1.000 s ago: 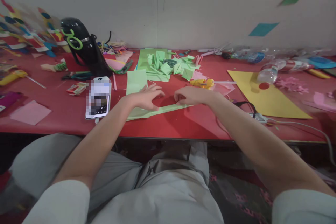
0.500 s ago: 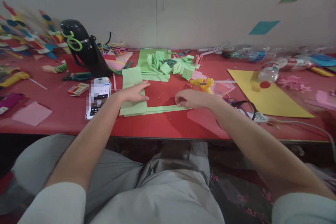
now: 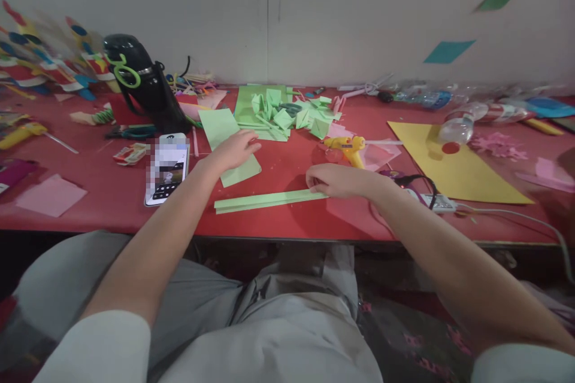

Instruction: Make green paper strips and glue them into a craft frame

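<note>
A light green paper sheet (image 3: 217, 125) lies tilted left of the middle, partly covered by my left hand (image 3: 234, 148), whose fingers are stretched out. Nearer the front edge is a long, narrow folded green paper strip (image 3: 265, 200). Its right end is pinched by my right hand (image 3: 330, 179), with the fingers curled in. Just beyond that hand rests a yellow glue gun (image 3: 348, 144). Folded green paper pieces (image 3: 284, 116) are heaped toward the back, with dark-handled scissors (image 3: 291, 108) partly buried among them.
A phone (image 3: 167, 169) and a tilted black flask (image 3: 142, 81) are to the left. On the right lie a yellow sheet (image 3: 462, 167), plastic bottles (image 3: 458, 125) and a power strip (image 3: 442, 203) with cables. Paper rockets (image 3: 58, 66) stand at far left.
The green sheet has turned and shifted away from the strip under my left hand. The strip, in my right hand, has come slightly nearer the front edge and now lies separate.
</note>
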`<state>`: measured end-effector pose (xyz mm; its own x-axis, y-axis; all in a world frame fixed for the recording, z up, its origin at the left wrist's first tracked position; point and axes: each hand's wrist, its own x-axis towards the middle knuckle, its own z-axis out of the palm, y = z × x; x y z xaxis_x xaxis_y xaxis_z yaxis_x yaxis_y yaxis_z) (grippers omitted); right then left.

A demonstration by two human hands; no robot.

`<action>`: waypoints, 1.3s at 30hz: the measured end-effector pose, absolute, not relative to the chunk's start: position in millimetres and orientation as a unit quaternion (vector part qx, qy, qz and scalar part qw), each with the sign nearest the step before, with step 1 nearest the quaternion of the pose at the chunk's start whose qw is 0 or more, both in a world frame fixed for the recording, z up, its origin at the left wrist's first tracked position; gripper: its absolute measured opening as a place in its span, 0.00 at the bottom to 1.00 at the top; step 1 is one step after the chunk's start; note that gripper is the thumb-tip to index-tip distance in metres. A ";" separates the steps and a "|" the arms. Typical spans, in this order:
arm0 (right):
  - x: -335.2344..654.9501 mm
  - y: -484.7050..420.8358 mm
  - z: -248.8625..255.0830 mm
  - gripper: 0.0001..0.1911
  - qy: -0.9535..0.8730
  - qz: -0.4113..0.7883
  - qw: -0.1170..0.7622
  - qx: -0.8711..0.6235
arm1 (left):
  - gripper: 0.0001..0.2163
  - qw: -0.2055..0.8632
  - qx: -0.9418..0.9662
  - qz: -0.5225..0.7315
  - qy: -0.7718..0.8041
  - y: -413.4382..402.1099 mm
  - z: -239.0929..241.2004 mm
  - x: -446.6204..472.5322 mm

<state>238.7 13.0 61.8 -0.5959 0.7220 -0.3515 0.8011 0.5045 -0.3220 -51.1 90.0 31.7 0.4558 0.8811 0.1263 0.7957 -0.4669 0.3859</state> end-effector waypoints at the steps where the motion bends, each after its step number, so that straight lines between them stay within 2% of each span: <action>1: 240.1 11.0 60.6 0.06 0.861 -0.231 0.081 0.445 | 0.20 0.136 0.848 0.153 0.488 82.5 39.5 -48.9; 6: 243.4 3.2 56.7 0.05 0.857 -0.225 0.051 0.460 | 0.14 0.240 0.875 0.027 0.419 40.7 76.0 -45.7; 14: 243.6 1.7 55.6 0.05 0.857 -0.225 0.042 0.462 | 0.10 0.241 0.871 -0.079 0.420 22.4 77.9 -53.7; 20: 244.9 2.5 55.0 0.05 0.862 -0.224 0.035 0.454 | 0.09 0.279 0.857 -0.096 0.424 17.4 77.1 -54.3; 29: 252.8 4.7 53.4 0.09 0.881 -0.231 0.016 0.412 | 0.08 0.247 0.848 -0.111 0.456 7.1 80.0 -45.7; 39: 246.8 -7.7 67.3 0.09 0.878 -0.204 0.040 0.432 | 0.08 0.227 0.890 -0.057 0.392 5.1 74.3 -52.3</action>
